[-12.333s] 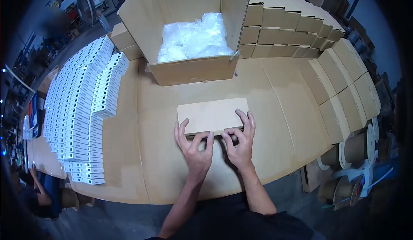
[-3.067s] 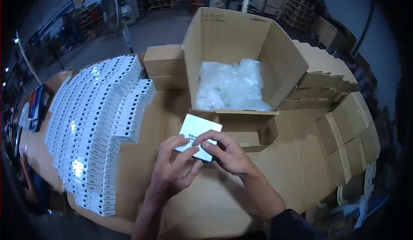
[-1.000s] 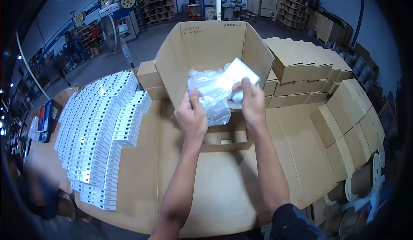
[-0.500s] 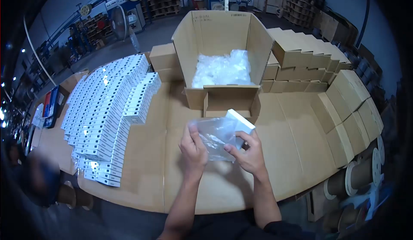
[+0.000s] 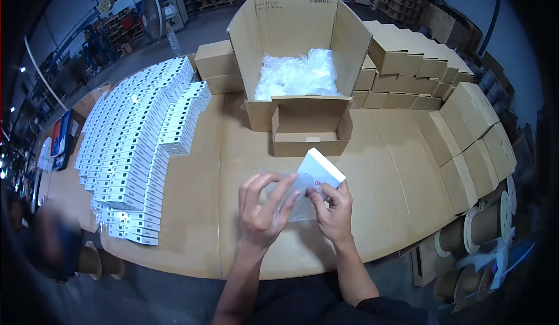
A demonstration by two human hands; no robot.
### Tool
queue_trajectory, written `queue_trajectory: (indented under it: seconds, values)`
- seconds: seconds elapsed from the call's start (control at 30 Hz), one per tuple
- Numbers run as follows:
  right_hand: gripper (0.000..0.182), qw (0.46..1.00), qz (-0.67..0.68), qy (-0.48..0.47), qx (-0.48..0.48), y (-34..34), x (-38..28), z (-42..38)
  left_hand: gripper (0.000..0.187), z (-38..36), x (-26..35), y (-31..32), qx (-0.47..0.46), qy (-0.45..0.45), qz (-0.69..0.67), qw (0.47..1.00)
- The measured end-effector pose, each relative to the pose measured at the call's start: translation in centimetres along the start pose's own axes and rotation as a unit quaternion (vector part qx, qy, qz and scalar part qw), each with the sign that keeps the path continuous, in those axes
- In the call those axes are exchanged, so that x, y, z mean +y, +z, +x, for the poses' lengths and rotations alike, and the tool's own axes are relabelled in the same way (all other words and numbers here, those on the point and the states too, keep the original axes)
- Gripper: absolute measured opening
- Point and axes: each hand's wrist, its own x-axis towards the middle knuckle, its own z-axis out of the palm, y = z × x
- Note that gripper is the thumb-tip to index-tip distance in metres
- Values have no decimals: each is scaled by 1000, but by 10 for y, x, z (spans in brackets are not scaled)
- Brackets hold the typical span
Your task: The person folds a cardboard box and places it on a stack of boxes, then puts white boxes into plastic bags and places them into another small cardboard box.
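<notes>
My right hand (image 5: 335,213) grips a small flat white box (image 5: 321,169) with red print, its thumb pressed on the near face. A clear plastic bag (image 5: 303,211) hangs beside the box, pinned under that thumb and partly behind my fingers. My left hand (image 5: 262,211) is at the bag's left side, fingers stretched out and apart; its fingertips are over or against the film, and exact contact is hard to see. Just beyond my hands stands an open small brown carton (image 5: 311,148).
A large open carton (image 5: 291,28) holds a heap of clear plastic bags (image 5: 297,75). Stacked white boxes (image 5: 134,133) cover the left of the cardboard-topped table (image 5: 195,220). Brown cartons (image 5: 402,69) are piled at the back right and right edge. Cable spools (image 5: 486,232) stand below.
My left hand has loosened from the bag's edge and spread its fingers. The box has turned slightly, showing red print. The view has tipped down a little.
</notes>
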Motion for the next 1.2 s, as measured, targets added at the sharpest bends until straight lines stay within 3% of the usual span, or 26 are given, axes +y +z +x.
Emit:
queue_trajectory:
  seconds: [0.27,0.37,0.5,0.53,0.57,0.6,0.7,0.73,0.83,0.87,0.97,1.0,1.1,1.2]
  values:
    - [11,1000,-12,0,-14,-4,3,0,26,0,-11,19,-72,31,-46,996]
    - [12,999,-38,-15,-32,-10,5,1,23,-4,-12,19,-158,10,-80,984]
    - [11,990,-56,-73,-109,-22,14,1,14,-14,-15,23,-195,-146,-92,965]
    - [11,985,-56,22,-160,-28,6,0,12,-13,-19,25,-195,-193,-96,957]
    - [12,980,-61,26,-188,-33,5,-1,11,-11,-23,27,-195,-239,-101,946]
    - [12,974,-67,30,-216,-38,6,-1,10,-2,-27,24,-225,-283,-143,922]
    - [13,959,-87,34,-266,-46,16,-4,11,-5,-54,34,-164,-408,-388,810]
    - [13,956,-93,34,-277,-46,19,-5,17,-3,-60,35,-157,-427,-372,809]
    - [13,972,-63,102,-201,-40,11,-8,25,-23,-70,49,26,-338,-471,814]
    - [13,982,-61,67,-169,-37,14,-9,40,-35,-72,51,86,-348,-453,816]
    - [12,994,-53,-11,-92,-31,25,-10,57,-48,-41,50,106,-417,-512,744]
    - [12,995,-49,-20,-82,-29,26,-10,77,-53,-32,45,42,-450,-529,718]
    - [10,993,-49,-38,-99,-27,29,-12,78,-51,-21,36,-120,-446,-470,752]
    - [9,993,-30,-30,-112,-32,38,-15,69,-55,-27,39,-127,-403,-422,802]
